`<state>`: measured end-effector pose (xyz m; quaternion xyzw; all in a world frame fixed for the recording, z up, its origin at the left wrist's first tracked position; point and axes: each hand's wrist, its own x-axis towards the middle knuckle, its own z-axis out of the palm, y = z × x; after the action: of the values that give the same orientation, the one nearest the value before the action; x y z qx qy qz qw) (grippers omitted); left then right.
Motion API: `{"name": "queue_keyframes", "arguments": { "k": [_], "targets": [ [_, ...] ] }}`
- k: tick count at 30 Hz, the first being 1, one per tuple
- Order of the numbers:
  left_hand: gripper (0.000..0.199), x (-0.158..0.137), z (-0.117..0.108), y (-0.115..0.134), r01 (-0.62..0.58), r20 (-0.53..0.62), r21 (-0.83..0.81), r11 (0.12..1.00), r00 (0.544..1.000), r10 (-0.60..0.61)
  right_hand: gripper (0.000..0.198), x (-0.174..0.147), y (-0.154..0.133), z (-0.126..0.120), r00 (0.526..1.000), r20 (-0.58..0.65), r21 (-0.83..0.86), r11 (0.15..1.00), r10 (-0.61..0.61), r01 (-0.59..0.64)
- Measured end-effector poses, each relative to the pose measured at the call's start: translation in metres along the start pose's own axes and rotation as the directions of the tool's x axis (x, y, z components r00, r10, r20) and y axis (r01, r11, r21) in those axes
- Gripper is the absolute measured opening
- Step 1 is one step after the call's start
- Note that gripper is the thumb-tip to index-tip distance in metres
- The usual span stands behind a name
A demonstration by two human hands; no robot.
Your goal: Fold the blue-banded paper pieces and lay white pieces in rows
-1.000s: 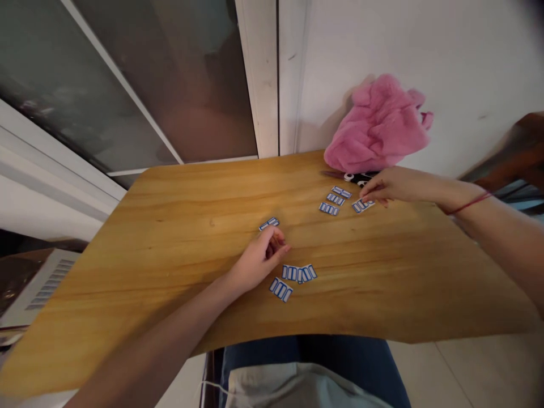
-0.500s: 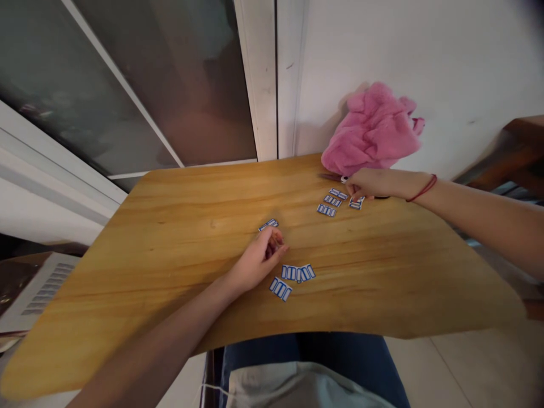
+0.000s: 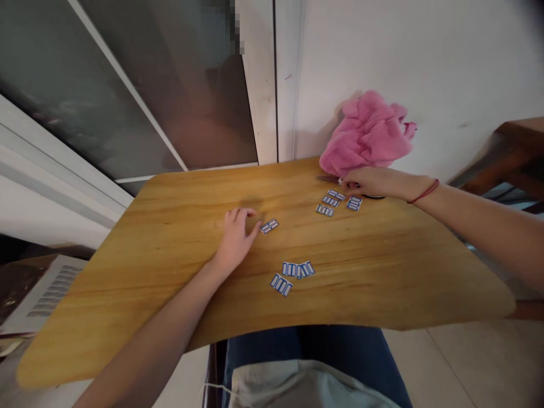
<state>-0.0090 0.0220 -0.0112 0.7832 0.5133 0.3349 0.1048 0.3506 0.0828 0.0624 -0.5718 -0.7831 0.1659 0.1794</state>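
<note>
Blue-outlined white rectangular label slips (image 3: pixel 269 226) lie flat near both hands on a pale yellow-brown wood-grain desk (image 3: pixel 170 243). The left hand (image 3: pixel 236 235) is loosely spread, fingers bent and thumb apart from them, with nothing in its grasp; its thumb tip comes right up to one slip, and whether the two touch I cannot tell. The right hand (image 3: pixel 368 181) is bent down with curled fingers over a partly hidden pair of scissors with a dark blade (image 3: pixel 327 179); whether it grips them cannot be told. A thin red cord bracelet (image 3: pixel 425 191) circles the right wrist.

Just below the right hand's fingers lies a single slip, and to its left three more sit close together in a slanting row. Nearer the person's body, two slips meet at an angle, with a third just beside them.

Behind the right hand, a fluffy pink cloth bundle (image 3: pixel 365 136) rests at the desk's far edge against a white wall (image 3: pixel 403 51). Dark glass panels (image 3: pixel 178 85) in white frames stand beyond the left part. Dark blue trousers (image 3: pixel 314 345) show below the near edge.
</note>
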Motion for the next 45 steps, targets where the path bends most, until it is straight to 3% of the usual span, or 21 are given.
{"name": "queue_keyframes", "arguments": {
  "k": [1,3,6,9,12,15,19,22,25,30,34,36,38,41,45],
  "targets": [
    [0.019,0.002,0.0,-0.004,0.023,0.01,0.052,0.998,1.0,-0.024,0.01,-0.003,-0.007,0.001,0.992,0.096,-0.093,0.991,-0.086,0.095],
    [0.025,0.004,0.003,-0.011,0.064,0.063,0.095,0.993,0.996,-0.07,0.015,-0.011,-0.024,0.007,0.99,0.068,-0.206,0.969,-0.124,0.136],
    [0.028,0.005,0.009,-0.014,0.104,0.148,0.064,0.992,0.983,-0.113,0.023,-0.031,-0.054,0.033,0.972,0.117,-0.117,0.97,-0.202,0.215],
    [0.026,0.007,0.013,-0.008,0.143,0.177,0.051,0.988,0.973,-0.15,0.031,-0.058,-0.082,0.069,0.918,0.186,0.045,0.936,-0.351,0.349],
    [0.018,0.007,0.013,0.001,0.205,0.223,0.059,0.977,0.951,-0.213,0.04,-0.082,-0.1,0.099,0.912,0.163,0.046,0.926,-0.376,0.374],
    [0.011,0.005,0.01,0.007,0.236,0.26,0.036,0.971,0.936,-0.238,0.035,-0.096,-0.107,0.115,0.919,0.191,0.042,0.938,-0.344,0.343],
    [0.005,0.002,0.009,0.006,0.168,0.325,-0.122,0.978,0.938,-0.12,0.027,-0.097,-0.107,0.12,0.935,0.226,0.123,0.96,-0.274,0.252],
    [0.008,-0.001,0.008,0.007,0.197,0.39,-0.316,0.928,0.919,-0.063,0.022,-0.092,-0.108,0.12,0.928,0.247,0.15,0.957,-0.278,0.247],
    [0.012,-0.005,0.003,0.016,0.244,0.525,-0.413,0.877,0.851,0.01,0.025,-0.09,-0.109,0.118,0.932,0.244,0.157,0.959,-0.268,0.235],
    [0.012,-0.011,-0.014,0.036,0.32,0.746,-0.458,0.829,0.646,0.163,0.036,-0.095,-0.105,0.112,0.941,0.224,0.173,0.96,-0.254,0.218],
    [0.008,-0.01,-0.028,0.038,0.15,0.785,-0.457,0.877,0.531,0.318,0.025,-0.102,-0.101,0.111,0.943,0.189,0.118,0.959,-0.275,0.256],
    [0.011,-0.01,-0.032,0.034,0.078,0.809,-0.416,0.906,0.486,0.33,0.018,-0.103,-0.102,0.111,0.942,0.199,0.122,0.961,-0.269,0.249],
    [0.015,-0.011,-0.032,0.03,0.031,0.823,-0.351,0.936,0.487,0.292,0.011,-0.103,-0.104,0.11,0.938,0.225,0.136,0.962,-0.264,0.238],
    [0.018,-0.014,-0.03,0.029,-0.018,0.815,-0.282,0.959,0.523,0.25,0.006,-0.102,-0.106,0.107,0.93,0.267,0.143,0.965,-0.251,0.219],
    [0.024,-0.018,-0.028,0.036,0.011,0.779,-0.274,0.962,0.589,0.215,0.018,-0.101,-0.109,0.105,0.941,0.271,0.099,0.978,-0.203,0.182]
  ]
}}
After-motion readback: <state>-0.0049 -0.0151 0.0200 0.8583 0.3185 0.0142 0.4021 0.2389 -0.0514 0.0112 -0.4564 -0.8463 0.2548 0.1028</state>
